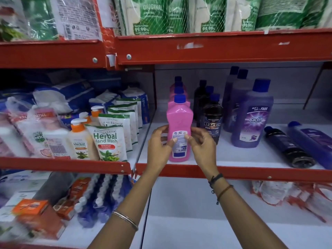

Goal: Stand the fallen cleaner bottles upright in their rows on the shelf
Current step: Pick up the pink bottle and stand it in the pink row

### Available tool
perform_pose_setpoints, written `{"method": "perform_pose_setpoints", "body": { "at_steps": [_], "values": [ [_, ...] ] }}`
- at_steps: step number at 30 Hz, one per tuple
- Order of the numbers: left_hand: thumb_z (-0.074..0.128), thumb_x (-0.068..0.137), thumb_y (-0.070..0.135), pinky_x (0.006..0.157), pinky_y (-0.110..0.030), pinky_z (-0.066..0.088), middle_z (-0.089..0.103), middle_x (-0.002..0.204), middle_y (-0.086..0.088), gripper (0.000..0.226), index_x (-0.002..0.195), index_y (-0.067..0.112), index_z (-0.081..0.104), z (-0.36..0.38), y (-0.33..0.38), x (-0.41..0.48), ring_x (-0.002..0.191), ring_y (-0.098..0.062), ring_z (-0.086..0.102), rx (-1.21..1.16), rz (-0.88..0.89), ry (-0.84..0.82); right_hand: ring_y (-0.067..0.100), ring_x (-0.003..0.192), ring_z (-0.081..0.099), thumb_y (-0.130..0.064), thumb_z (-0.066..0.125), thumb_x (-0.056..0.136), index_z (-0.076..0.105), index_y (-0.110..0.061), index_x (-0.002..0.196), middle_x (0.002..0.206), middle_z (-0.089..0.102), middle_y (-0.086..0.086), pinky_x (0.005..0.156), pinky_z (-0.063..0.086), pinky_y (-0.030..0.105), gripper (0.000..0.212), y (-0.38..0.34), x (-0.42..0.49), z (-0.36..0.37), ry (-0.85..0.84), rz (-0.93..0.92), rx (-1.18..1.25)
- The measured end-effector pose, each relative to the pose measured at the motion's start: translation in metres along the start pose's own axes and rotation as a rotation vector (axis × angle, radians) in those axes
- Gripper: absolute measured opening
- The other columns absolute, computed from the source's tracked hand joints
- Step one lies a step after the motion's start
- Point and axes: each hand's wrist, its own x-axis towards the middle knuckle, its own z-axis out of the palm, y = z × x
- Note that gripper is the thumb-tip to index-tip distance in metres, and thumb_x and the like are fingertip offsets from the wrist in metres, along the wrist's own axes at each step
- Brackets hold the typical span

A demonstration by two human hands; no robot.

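Note:
A pink cleaner bottle (179, 121) with a blue cap stands upright at the front of a row of pink bottles on the white shelf (233, 157). My left hand (159, 144) and my right hand (202, 143) clasp its lower half from both sides, thumbs on the label. To the right stand a row of dark Bactin bottles (212, 121) and a row of purple Bactin bottles (251, 119). Further right, a dark bottle (289, 148) and a purple-blue bottle (312, 141) lie on their sides, caps pointing to the back.
A red shelf rail (251, 172) runs along the front edge. Herbal hand-wash pouches (106, 141) and pump bottles fill the left bay. Green refill packs (152, 13) sit on the shelf above. Boxes and packets lie on the lower shelf.

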Motion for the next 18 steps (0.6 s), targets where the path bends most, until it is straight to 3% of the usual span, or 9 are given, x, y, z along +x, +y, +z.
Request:
{"method": "perform_pose_setpoints", "body": {
  "at_steps": [3, 5, 8, 11, 14, 18],
  "values": [
    [0.055, 0.09, 0.02, 0.078, -0.026, 0.053, 0.063, 0.109, 0.001, 0.024, 0.114, 0.016, 0.055, -0.003, -0.008, -0.001, 0.093, -0.007, 0.061, -0.008, 0.048, 0.025, 0.012, 0.085, 0.061, -0.019, 0.066, 0.084, 0.056, -0.012, 0.102, 0.098, 0.063, 0.003, 0.066, 0.05, 0.008, 0.022, 0.004, -0.003, 0.003, 0.076, -0.038, -0.051],
    [0.047, 0.093, 0.013, 0.08, -0.032, 0.055, 0.064, 0.107, -0.002, 0.019, 0.11, 0.017, 0.056, -0.005, -0.013, 0.0, 0.095, -0.015, 0.063, -0.041, 0.046, 0.011, 0.016, 0.083, 0.061, -0.017, 0.06, 0.088, 0.054, -0.013, 0.096, 0.091, 0.061, 0.0, 0.064, 0.055, 0.017, 0.011, 0.005, -0.006, 0.006, 0.03, -0.035, -0.029],
    [0.048, 0.093, 0.01, 0.085, -0.028, 0.052, 0.062, 0.112, -0.002, 0.023, 0.115, 0.016, 0.053, -0.011, -0.017, 0.002, 0.102, -0.016, 0.06, -0.102, 0.012, -0.099, 0.017, 0.09, 0.061, -0.025, 0.056, 0.09, 0.057, -0.018, 0.097, 0.099, 0.062, 0.004, 0.072, 0.058, 0.032, 0.009, 0.006, -0.012, 0.009, -0.018, -0.054, -0.047],
    [0.056, 0.09, 0.016, 0.097, -0.026, 0.041, 0.052, 0.125, 0.004, 0.04, 0.127, 0.018, 0.042, -0.014, -0.02, 0.008, 0.115, -0.009, 0.051, -0.117, -0.022, -0.232, 0.012, 0.101, 0.06, -0.033, 0.054, 0.09, 0.057, -0.023, 0.106, 0.112, 0.062, 0.003, 0.082, 0.054, 0.027, 0.019, 0.007, -0.014, 0.005, -0.057, -0.045, -0.032],
    [0.066, 0.083, 0.02, 0.102, -0.029, 0.04, 0.048, 0.132, 0.002, 0.059, 0.133, 0.023, 0.035, -0.011, -0.025, 0.015, 0.122, -0.013, 0.047, -0.145, -0.065, -0.353, 0.01, 0.107, 0.06, -0.03, 0.059, 0.088, 0.055, -0.02, 0.114, 0.114, 0.063, -0.002, 0.09, 0.051, 0.029, 0.028, 0.007, -0.011, -0.001, -0.122, 0.028, 0.033],
    [0.062, 0.086, 0.012, 0.093, -0.023, 0.047, 0.056, 0.121, 0.0, 0.051, 0.13, 0.024, 0.039, -0.005, -0.027, 0.018, 0.112, -0.016, 0.055, -0.162, -0.058, -0.318, 0.006, 0.102, 0.063, -0.018, 0.071, 0.08, 0.053, -0.017, 0.113, 0.113, 0.065, 0.0, 0.09, 0.051, 0.022, 0.038, 0.008, -0.004, -0.008, -0.223, 0.044, 0.014]
  ]
}}
